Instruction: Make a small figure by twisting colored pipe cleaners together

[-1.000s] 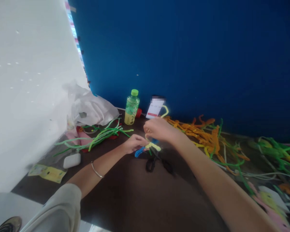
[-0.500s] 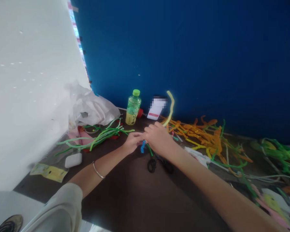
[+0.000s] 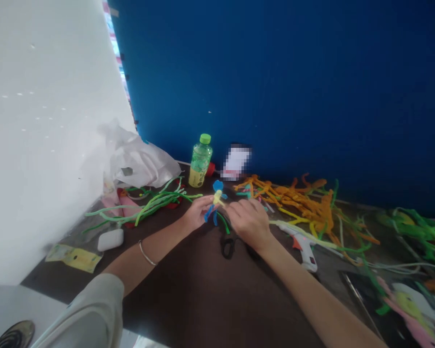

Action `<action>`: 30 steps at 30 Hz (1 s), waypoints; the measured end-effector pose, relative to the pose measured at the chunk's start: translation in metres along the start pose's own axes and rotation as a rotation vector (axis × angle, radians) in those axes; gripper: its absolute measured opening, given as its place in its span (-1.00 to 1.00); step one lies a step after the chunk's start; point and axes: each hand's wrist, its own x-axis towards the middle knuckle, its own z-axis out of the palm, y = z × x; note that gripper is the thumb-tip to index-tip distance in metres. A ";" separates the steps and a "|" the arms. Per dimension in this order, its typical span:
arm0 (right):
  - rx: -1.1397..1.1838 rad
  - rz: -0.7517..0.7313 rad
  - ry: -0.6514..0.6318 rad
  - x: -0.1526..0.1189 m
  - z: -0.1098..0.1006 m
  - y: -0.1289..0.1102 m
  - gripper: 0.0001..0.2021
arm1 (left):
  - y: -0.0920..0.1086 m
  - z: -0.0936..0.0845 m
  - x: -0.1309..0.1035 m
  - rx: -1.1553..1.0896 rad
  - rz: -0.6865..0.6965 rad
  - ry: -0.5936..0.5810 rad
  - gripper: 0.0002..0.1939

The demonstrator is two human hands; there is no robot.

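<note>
A little doll (image 3: 218, 195) of blue and yellow fuzzy stems is held up in the middle, over the surface (image 3: 199, 295). It looks light, soft and bendy, not slippery. A hard squeeze could bend its thin blue legs, so the yellow tummy seems the best place to pinch. The left hand (image 3: 196, 213), at 8 o'clock from the doll, has its fingers pinched on that tummy. The right hand (image 3: 249, 221), at 4 o'clock, has curled fingers that look closed on a long yellow strip (image 3: 302, 231), but the tips are hidden.

The scissors (image 3: 227, 247) lie at 6 o'clock, and the glue gun (image 3: 305, 250) is past the right hand at 4 o'clock. Green stems (image 3: 155, 203) sit at 9 o'clock, orange stems (image 3: 293, 194) at 3, the bottle (image 3: 200, 165) at 11 and the phone (image 3: 235, 162) at 1. The blue wall (image 3: 275, 87) stops things at 12. The surface's edge shows at 7 to 8 o'clock. The most room to move seems to be toward 6, past the scissors.
</note>
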 end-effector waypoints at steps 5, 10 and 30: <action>0.416 0.468 0.093 -0.002 0.016 -0.004 -0.83 | 0.002 -0.004 0.000 -0.036 -0.108 -0.015 -0.96; 0.715 0.789 0.119 0.003 0.019 -0.008 -0.85 | 0.006 -0.006 0.000 -0.116 -0.211 -0.007 -0.90; 1.774 1.456 0.243 -0.004 0.049 -0.031 -0.73 | 0.001 -0.010 0.000 -0.126 -0.314 -0.158 -0.86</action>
